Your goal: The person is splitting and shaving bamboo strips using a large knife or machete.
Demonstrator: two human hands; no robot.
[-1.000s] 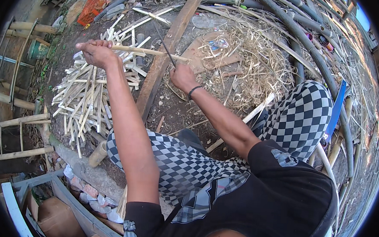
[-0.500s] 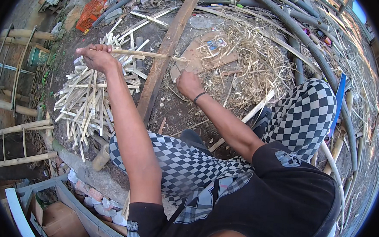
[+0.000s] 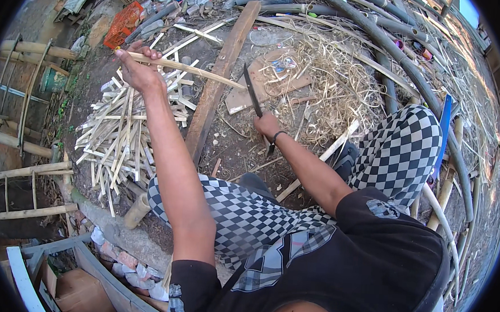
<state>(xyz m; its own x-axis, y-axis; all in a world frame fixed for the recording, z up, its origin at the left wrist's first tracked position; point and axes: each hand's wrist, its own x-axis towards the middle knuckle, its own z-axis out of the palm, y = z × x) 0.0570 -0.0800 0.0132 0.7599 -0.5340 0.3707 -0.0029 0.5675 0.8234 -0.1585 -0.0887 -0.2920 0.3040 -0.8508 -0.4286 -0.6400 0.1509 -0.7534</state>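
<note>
My left hand [image 3: 140, 76] is raised over the left side, its thumb pressing one end of a pale bamboo strip [image 3: 195, 70] while some fingers stand loose. The strip reaches right across a long wooden plank [image 3: 226, 66], and its free end stops close to the knife blade. In my right hand [image 3: 268, 124], closed round the handle, is a knife [image 3: 251, 91] with a dark, narrow blade pointing away from me. Blade and strip look slightly apart. Below my left hand lies a loose pile of cut bamboo strips [image 3: 113, 147].
Curly bamboo shavings [image 3: 346, 87] cover the ground at the right, partly over a flat brown cardboard piece [image 3: 241, 100]. Long dark poles [image 3: 408, 54] curve behind them. An orange crate [image 3: 123, 25] stands far left, and a bamboo ladder [image 3: 31, 168] lies near left.
The knife has come back from the strip, its blade now showing fully beside the strip's end. My right hand has moved nearer to me; the left hand's fingers have loosened and turned.
</note>
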